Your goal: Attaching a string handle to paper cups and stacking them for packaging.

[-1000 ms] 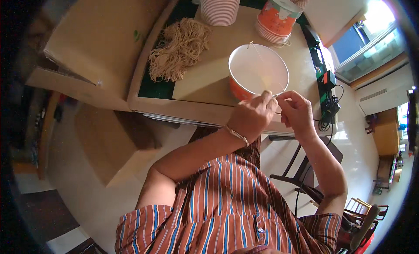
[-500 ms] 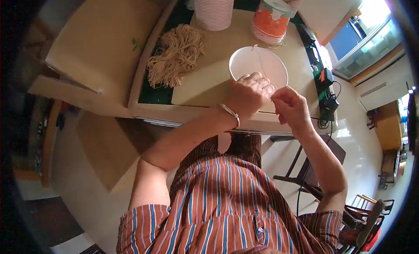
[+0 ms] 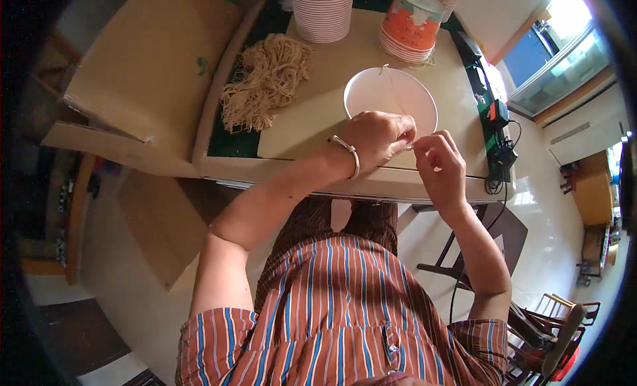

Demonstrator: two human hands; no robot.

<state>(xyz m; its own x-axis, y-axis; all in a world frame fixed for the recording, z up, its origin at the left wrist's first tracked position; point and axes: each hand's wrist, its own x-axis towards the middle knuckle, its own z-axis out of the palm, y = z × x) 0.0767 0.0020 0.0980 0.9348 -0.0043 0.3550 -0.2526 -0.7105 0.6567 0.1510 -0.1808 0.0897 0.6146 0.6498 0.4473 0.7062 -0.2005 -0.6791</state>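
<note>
Left grip (image 3: 379,135): my fingers curl down over the near edge of the bucket, thumb and fingertips pressed together; I seem to be pinching the string there, though my knuckles hide most of it.
Right grip (image 3: 440,161): at 4 o'clock from my left, just outside the rim, thumb and forefinger closed on a tiny pale bit that looks like the string's end; the two sets of fingertips almost meet.
String (image 3: 391,86): a thin line whose long axis runs from the far rim, near 12 o'clock, across the mouth to my fingers near 5.
Paper bucket (image 3: 366,96): white inside, mouth upward, at 11 o'clock from where my fingertips meet; my left is the nearer, overlapping it. I cannot tell whether it tilts.
String bundle (image 3: 267,84): loose, beige, at 10 o'clock on the worktop (image 3: 308,130).
Pale cup stack (image 3: 322,15): tall, at 11 o'clock.
Orange bucket stack (image 3: 410,33): upside down, at 12 o'clock, beyond the open one.
Black adapter (image 3: 507,155): at 3 o'clock, by the worktop's right edge.
</note>
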